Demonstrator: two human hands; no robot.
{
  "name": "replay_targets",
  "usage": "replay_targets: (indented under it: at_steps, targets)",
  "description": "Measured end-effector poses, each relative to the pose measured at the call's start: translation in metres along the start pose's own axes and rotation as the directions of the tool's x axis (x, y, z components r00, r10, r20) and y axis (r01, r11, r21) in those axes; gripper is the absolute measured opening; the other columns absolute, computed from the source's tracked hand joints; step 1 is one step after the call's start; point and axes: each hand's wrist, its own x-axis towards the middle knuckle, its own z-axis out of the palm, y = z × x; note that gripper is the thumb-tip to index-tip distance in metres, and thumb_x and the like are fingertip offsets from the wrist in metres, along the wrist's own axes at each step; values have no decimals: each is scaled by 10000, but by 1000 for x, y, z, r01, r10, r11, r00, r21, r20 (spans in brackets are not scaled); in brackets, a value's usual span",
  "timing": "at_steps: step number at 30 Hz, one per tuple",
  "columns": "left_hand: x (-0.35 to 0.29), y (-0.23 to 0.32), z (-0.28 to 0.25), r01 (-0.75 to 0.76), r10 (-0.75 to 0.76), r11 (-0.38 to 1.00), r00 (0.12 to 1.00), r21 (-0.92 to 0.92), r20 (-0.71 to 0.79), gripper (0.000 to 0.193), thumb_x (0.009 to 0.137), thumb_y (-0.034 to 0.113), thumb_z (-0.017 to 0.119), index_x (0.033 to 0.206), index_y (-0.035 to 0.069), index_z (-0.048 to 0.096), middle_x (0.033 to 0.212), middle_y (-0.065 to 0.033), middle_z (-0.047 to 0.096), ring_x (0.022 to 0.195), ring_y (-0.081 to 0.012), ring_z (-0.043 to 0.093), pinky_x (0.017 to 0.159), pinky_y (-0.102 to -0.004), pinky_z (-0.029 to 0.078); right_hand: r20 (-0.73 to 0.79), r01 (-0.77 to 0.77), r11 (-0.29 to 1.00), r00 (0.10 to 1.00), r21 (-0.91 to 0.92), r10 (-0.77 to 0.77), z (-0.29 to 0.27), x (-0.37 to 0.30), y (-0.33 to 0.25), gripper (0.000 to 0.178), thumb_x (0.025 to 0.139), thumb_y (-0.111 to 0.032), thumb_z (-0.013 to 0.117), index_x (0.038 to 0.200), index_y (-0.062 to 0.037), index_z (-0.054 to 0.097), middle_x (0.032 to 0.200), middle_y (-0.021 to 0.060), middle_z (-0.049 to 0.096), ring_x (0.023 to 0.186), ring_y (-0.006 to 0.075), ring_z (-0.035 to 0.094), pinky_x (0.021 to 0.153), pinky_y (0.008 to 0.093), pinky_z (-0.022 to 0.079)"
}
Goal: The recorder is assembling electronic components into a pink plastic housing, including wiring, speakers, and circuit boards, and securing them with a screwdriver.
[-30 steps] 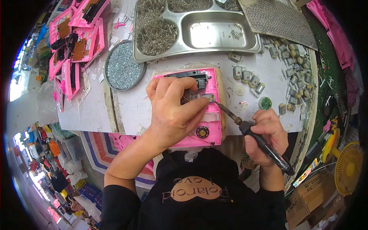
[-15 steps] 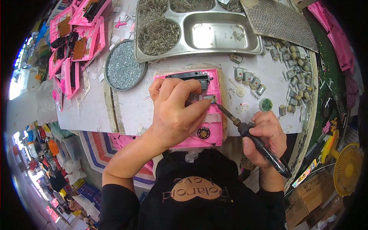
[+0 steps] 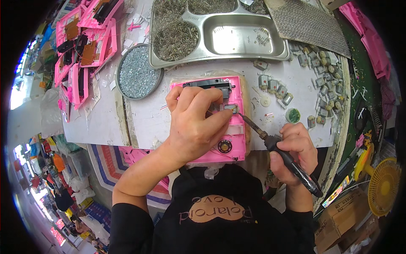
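Note:
A pink plastic casing (image 3: pixel 237 144) lies at the table's near edge, with a black mechanism (image 3: pixel 207 83) along its far side and a dark round piece (image 3: pixel 224 146) near its front. My left hand (image 3: pixel 192 122) reaches over the casing, its fingers closed in a pinch beside a small metal motor (image 3: pixel 231 108) set in it. What the fingertips grip is hidden; thin wires stick out left of the hand. In my right hand (image 3: pixel 298 148) is a black-handled soldering iron (image 3: pixel 292 163), its tip pointing at the casing's right side, just right of the motor.
Beyond the casing stands a metal compartment tray (image 3: pixel 237 57) of small springs, with a round dish (image 3: pixel 137 72) of screws to its left. Loose motors (image 3: pixel 325 84) cover the right side. Pink casings (image 3: pixel 84 46) pile up at far left. A green round piece (image 3: pixel 292 115) lies near my right hand.
The soldering iron's tip has shifted slightly right, away from the motor, with my right hand moving a little the same way. My left hand has barely moved.

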Motion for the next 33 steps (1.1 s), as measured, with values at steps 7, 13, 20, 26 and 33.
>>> replay_targets:
  at_steps: [7, 13, 20, 26, 33]
  targets:
    - [0, 2, 0, -4, 4, 1000, 1000, 14, -4, 231, 636, 138, 792, 855, 162, 726, 1014, -6, 610, 899, -205, 572, 858, -420, 331, -26, 17, 1000, 1000, -15, -17, -5, 0, 2, 278, 745, -40, 794, 972, -21, 634, 764, 90, 550, 708, 251, 554, 643, 351, 482]
    - [0, 2, 0, -9, 9, 999, 1000, 34, -15, 226, 649, 135, 792, 864, 158, 724, 998, -3, 602, 890, -201, 573, 859, -417, 333, -35, 11, 1000, 999, -5, -11, -6, 0, 3, 277, 748, -39, 791, 972, -18, 629, 767, 91, 545, 714, 248, 551, 662, 354, 487]
    - [-2, 1, -2, 28, -28, 999, 1000, 45, -5, 281, 655, 130, 819, 922, 156, 737, 998, -19, 584, 895, -221, 559, 861, -410, 340, -55, 6, 1000, 998, -15, -7, -8, 1, 2, 275, 749, -41, 788, 972, -24, 627, 772, 88, 544, 727, 246, 554, 674, 350, 485]
    - [5, 8, -6, 79, -80, 996, 997, 38, 22, 244, 685, 161, 820, 919, 156, 749, 991, -34, 573, 922, -238, 547, 872, -415, 338, -31, 5, 1000, 1000, -13, -5, -5, 3, 2, 271, 754, -46, 793, 967, -29, 627, 771, 89, 540, 730, 240, 557, 672, 346, 483]
    - [11, 12, -3, 90, -95, 988, 995, 124, 35, 171, 705, 159, 817, 861, 150, 747, 967, -28, 564, 922, -242, 540, 882, -420, 335, -17, -6, 1000, 1000, 2, 6, -3, 5, 5, 276, 761, -48, 804, 972, -39, 627, 781, 84, 528, 723, 231, 541, 657, 333, 469]
